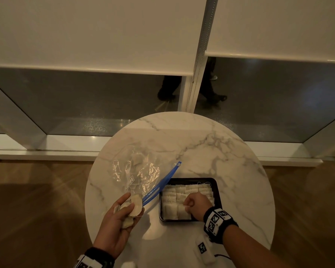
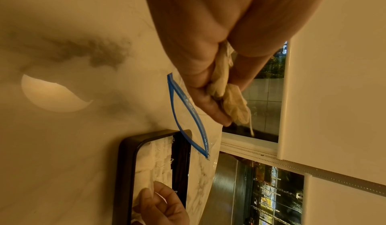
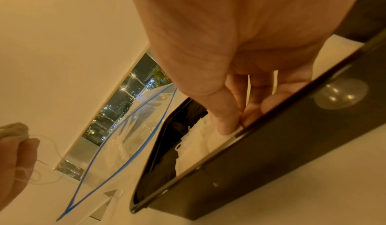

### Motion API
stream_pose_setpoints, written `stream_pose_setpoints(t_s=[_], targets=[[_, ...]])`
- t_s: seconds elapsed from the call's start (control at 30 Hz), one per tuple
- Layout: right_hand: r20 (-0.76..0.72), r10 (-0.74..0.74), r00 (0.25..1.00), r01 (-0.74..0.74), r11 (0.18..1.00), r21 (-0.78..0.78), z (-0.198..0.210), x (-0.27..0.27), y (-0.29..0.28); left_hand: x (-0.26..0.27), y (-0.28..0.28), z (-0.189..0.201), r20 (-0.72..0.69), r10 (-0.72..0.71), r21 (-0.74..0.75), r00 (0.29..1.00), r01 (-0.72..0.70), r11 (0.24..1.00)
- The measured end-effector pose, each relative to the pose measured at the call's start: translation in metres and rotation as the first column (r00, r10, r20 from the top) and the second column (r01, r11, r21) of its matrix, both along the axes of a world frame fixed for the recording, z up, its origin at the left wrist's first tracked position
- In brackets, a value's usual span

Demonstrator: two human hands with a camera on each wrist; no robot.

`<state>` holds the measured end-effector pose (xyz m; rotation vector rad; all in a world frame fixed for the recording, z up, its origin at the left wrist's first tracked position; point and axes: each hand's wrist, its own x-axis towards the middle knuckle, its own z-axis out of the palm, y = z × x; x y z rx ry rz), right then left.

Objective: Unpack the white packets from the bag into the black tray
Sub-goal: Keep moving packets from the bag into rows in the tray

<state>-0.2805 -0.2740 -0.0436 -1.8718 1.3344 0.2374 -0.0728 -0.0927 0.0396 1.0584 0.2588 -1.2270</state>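
A black tray (image 1: 218,192) lies on the round marble table, holding several white packets (image 1: 170,210) in rows. My right hand (image 1: 190,206) is over the tray's near row, with thumb and fingertips (image 3: 226,122) pinching a packet there. A clear zip bag (image 1: 141,171) with a blue seal lies open to the tray's left, a few packets still inside. My left hand (image 1: 127,213) hovers by the bag's mouth and grips a crumpled bunch of white packets (image 2: 231,99), with strings dangling.
The marble table (image 1: 201,147) stands on a wooden floor before a low window with white blinds. A small white tagged device (image 1: 203,250) with a cable lies near the table's front edge. A person's legs (image 1: 168,88) show beyond the glass.
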Motion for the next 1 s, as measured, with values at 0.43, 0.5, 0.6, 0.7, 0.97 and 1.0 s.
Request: stream_pose_setpoints(t_s=[0.43,0.5,0.6,0.7,0.97,1.0], targets=[[-0.043,-0.035,0.998,0.036,0.999,0.027,-0.006,0.001,-0.002,-0.006,-0.004,0.005,0.031,-0.036,0.0,0.999,0.036,0.999],[-0.045,-0.044,0.998,0.045,0.999,0.02,-0.006,0.001,-0.001,-0.006,-0.003,0.004,0.033,-0.029,-0.008,0.999,0.03,1.0],[-0.045,-0.061,0.997,0.061,0.998,0.017,-0.005,0.002,-0.001,-0.007,-0.004,0.002,0.024,-0.028,-0.005,0.999,0.028,1.0],[-0.03,-0.069,0.997,0.069,0.998,0.01,-0.005,0.003,0.0,-0.01,-0.004,0.001,0.007,-0.019,0.03,1.0,0.019,0.999],[0.1,-0.098,0.99,0.108,0.989,-0.101,0.023,-0.001,0.007,-0.021,-0.008,0.011,0.059,-0.033,0.044,0.998,0.03,0.999],[0.174,-0.119,0.978,0.139,0.984,-0.109,0.031,0.004,0.011,-0.022,-0.009,0.012,0.089,-0.048,0.049,0.995,0.044,0.998]])
